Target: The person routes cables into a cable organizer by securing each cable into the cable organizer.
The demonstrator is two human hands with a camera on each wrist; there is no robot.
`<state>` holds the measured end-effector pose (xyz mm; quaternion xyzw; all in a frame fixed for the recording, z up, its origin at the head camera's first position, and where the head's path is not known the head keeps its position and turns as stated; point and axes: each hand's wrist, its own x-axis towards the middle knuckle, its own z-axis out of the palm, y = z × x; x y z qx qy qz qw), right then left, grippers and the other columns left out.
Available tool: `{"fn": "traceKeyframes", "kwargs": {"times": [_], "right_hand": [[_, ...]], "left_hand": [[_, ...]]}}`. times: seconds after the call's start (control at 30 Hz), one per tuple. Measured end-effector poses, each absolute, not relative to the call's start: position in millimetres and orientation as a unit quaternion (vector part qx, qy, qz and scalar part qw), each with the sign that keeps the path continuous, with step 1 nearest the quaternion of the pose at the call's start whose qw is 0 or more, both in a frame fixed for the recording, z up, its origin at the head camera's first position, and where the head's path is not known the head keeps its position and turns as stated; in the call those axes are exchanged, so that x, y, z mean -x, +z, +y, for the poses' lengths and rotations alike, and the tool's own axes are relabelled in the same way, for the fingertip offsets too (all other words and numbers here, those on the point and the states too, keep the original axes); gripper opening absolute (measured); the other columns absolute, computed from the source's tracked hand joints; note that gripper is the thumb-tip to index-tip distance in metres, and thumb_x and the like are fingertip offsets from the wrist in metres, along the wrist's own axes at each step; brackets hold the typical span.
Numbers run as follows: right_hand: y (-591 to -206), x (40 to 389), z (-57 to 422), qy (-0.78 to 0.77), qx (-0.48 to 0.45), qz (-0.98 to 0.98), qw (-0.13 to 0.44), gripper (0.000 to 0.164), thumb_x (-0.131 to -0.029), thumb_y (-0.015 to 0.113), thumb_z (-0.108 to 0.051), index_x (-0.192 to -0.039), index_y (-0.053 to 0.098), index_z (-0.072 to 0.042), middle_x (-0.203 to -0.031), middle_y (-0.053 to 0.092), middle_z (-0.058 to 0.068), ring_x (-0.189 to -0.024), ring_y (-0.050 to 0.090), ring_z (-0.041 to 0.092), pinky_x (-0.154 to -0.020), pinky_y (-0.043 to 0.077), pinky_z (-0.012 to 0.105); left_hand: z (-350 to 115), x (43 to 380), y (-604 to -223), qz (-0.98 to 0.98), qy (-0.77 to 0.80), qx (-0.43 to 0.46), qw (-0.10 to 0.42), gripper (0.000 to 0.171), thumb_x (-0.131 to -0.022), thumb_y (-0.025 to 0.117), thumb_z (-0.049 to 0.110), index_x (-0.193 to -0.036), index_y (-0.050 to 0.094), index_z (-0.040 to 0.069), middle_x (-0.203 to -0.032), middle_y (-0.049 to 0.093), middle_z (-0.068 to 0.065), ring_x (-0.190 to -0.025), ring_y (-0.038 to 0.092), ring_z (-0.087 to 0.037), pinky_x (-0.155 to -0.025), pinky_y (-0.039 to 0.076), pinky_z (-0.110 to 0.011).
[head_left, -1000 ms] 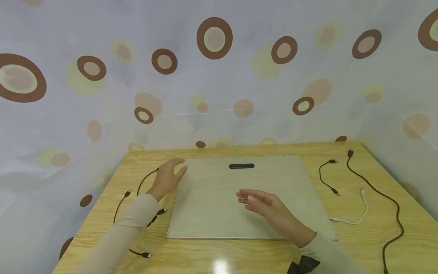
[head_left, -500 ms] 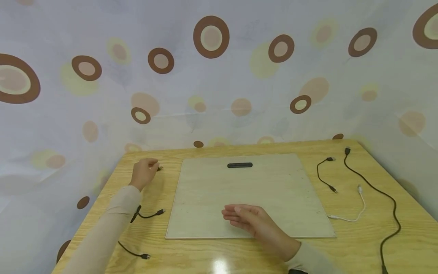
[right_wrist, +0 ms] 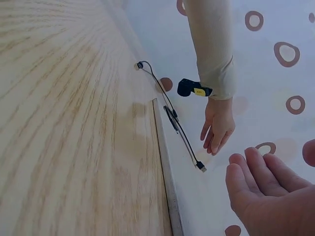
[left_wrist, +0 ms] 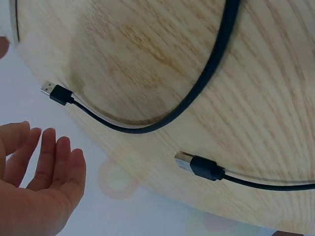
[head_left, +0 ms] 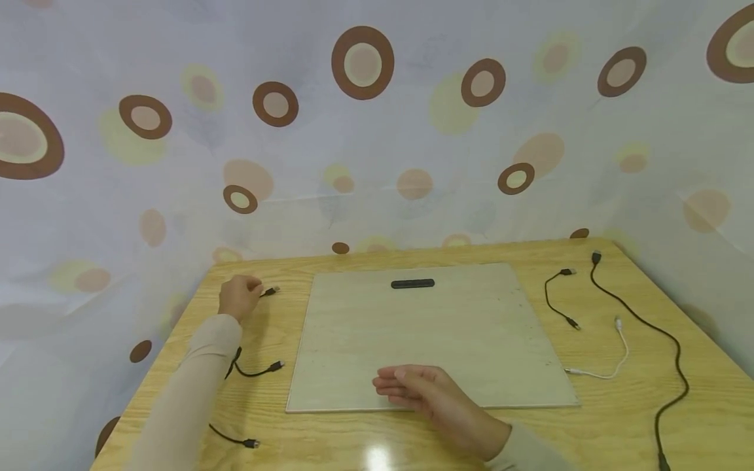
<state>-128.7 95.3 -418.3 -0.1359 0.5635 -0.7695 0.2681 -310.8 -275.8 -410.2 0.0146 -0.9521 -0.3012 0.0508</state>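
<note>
My left hand [head_left: 238, 297] is at the far left of the table, its fingertips beside the black USB plug [head_left: 270, 292] of a cable. In the left wrist view that hand's fingers are loosely bent and apart from the plug [left_wrist: 60, 95], whose black cable [left_wrist: 209, 69] curves away. A second black cable's USB plug [left_wrist: 204, 167] lies nearby. Above the front part of the pale board [head_left: 347, 327], my right hand [head_left: 436, 402] hovers with relaxed fingers and holds nothing. The right wrist view shows the left hand [right_wrist: 218, 129] just off the cable.
A black bar [head_left: 412, 284] lies at the board's back. Right of the board are a short black cable [head_left: 568, 271], a white cable [head_left: 618, 323] and a long black cable [head_left: 679, 353]. More black plugs [head_left: 275, 366] lie left, partly behind the sleeve. A patterned cloth [head_left: 377, 144] hangs behind.
My left hand has moved left from the board's back corner to the far-left USB plug. My right hand has come lower and nearer, toward the board's front edge.
</note>
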Motion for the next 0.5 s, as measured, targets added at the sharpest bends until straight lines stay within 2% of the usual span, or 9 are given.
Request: {"fn": "traceKeyframes", "kwargs": {"times": [0.3, 0.5], "right_hand": [[-422.7, 124.3, 93.7, -0.774, 0.127, 0.554, 0.28, 0.052, -0.101, 0.049, -0.028, -0.132, 0.046, 0.014, -0.13, 0.056, 0.021, -0.117, 0.058, 0.023, -0.1, 0.045, 0.034], [-425.6, 123.4, 92.7, -0.776, 0.123, 0.551, 0.283, 0.052, -0.101, 0.048, -0.026, -0.132, 0.045, 0.015, -0.131, 0.056, 0.022, -0.117, 0.058, 0.023, -0.1, 0.044, 0.035]], "left_hand": [[-277.1, 315.9, -419.7, -0.95, -0.303, -0.059, 0.033, 0.028, -0.098, 0.052, 0.008, -0.119, 0.062, -0.007, -0.121, 0.059, -0.028, -0.106, 0.059, -0.043, -0.086, 0.051, -0.05], [-279.5, 317.6, -428.6, -0.963, -0.263, -0.038, 0.048, 0.028, -0.097, 0.053, 0.006, -0.117, 0.061, -0.012, -0.117, 0.06, -0.031, -0.102, 0.06, -0.044, -0.083, 0.052, -0.05]]}}
